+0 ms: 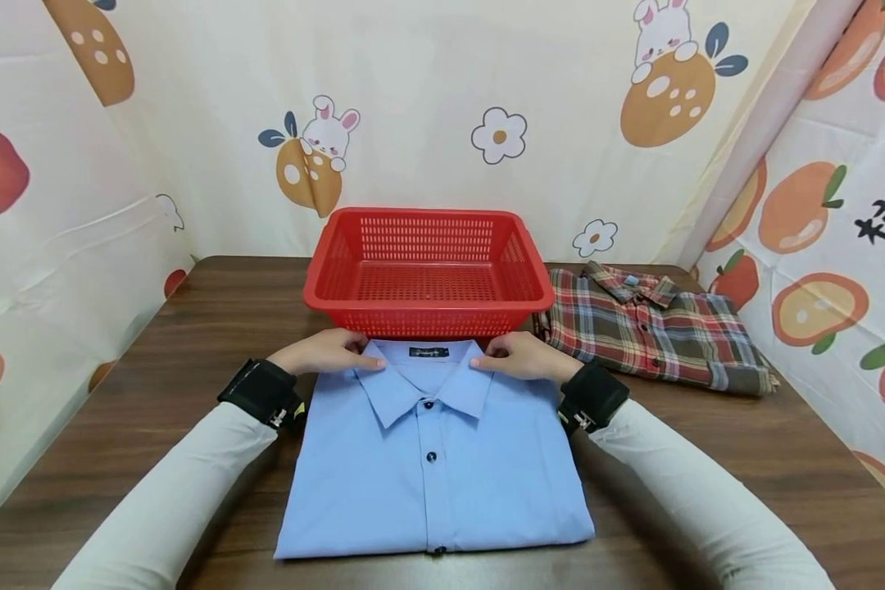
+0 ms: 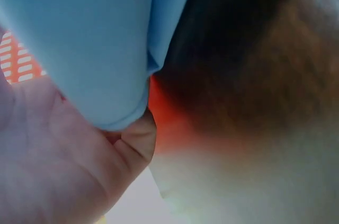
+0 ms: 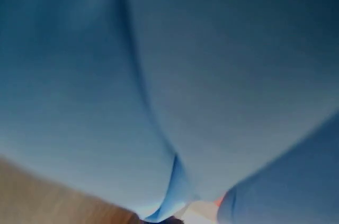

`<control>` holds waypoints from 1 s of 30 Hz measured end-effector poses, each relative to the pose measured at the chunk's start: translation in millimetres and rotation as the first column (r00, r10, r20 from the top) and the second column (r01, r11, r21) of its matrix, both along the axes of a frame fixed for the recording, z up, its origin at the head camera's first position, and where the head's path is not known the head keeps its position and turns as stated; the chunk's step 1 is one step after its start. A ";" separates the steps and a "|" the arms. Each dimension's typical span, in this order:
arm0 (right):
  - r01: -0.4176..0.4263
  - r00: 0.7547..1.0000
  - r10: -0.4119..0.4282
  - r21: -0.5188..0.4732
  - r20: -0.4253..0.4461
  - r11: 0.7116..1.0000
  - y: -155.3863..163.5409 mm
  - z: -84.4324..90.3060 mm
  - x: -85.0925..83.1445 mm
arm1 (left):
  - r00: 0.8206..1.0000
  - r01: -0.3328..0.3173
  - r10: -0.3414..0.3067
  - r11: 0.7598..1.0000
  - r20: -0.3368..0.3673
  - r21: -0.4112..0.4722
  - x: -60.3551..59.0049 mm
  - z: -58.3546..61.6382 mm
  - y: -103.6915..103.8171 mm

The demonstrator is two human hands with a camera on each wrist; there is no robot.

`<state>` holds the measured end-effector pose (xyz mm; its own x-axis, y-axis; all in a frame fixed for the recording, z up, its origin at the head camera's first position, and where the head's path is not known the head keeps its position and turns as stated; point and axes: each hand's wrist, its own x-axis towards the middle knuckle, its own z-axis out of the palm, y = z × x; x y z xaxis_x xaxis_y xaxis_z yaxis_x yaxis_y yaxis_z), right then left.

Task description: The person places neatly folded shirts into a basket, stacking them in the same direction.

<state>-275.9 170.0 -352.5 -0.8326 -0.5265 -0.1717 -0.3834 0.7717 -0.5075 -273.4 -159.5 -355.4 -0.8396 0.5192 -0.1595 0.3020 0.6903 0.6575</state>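
Shirt (image 1: 361, 483) in plain light blue lies folded on the brown wood-grain surface (image 1: 243, 311), collar (image 1: 394, 393) at the far end, dark buttons (image 1: 431, 456) running down its middle and a black label (image 1: 428, 352) inside the neck. The left hand (image 1: 324, 352) grasps the collar side of the cloth, its fingers curled behind and under the edge; the left wrist view shows blue fabric caught in that grip. The right hand (image 1: 524, 356) pinches the opposite side near the collar, thumb on top; its fingers are hidden by blurred blue fabric in the right wrist view. Just beyond the neck stands a red basket (image 1: 428, 318) with slotted walls; whether the cloth touches it, I cannot tell. Just beside the basket, on the right, lies a folded plaid shirt (image 1: 656, 344) in red, green and cream. Both wrists carry black bands (image 1: 258, 393) over pale sleeves (image 1: 177, 500). Behind everything hangs a cream curtain (image 1: 413, 49) printed with rabbits, fruit and flowers, and more printed fabric (image 1: 819, 246) covers the right side.
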 end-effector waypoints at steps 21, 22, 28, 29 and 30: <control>0.046 0.996 -0.053 0.094 0.074 0.994 28.1 7.1 -5.0 | 0.989 -0.007 0.012 0.999 0.146 -0.034 8.5 9.5 -26.9; 0.046 0.996 -0.052 0.087 0.074 0.995 29.7 7.3 -4.7 | 0.988 -0.009 0.013 0.999 0.153 -0.032 8.3 9.7 -28.6; 0.054 0.995 -0.058 0.043 0.082 0.998 36.5 5.4 -1.1 | 0.979 -0.035 0.041 0.999 0.197 -0.035 9.1 6.5 -35.5; 0.064 0.994 -0.067 0.034 0.087 0.997 37.9 4.6 -0.1 | 0.975 -0.046 0.052 0.998 0.214 -0.030 10.0 5.6 -37.1; 0.077 0.993 -0.079 0.029 0.088 0.997 39.4 3.5 0.8 | 0.969 -0.061 0.064 0.998 0.238 -0.019 10.8 4.6 -39.2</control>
<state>-275.1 209.4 -348.9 -0.8518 -0.4554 -0.2589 -0.2762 0.8104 -0.5168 -262.6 -198.7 -350.8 -0.8074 0.4640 -0.3645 0.0936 0.7107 0.6973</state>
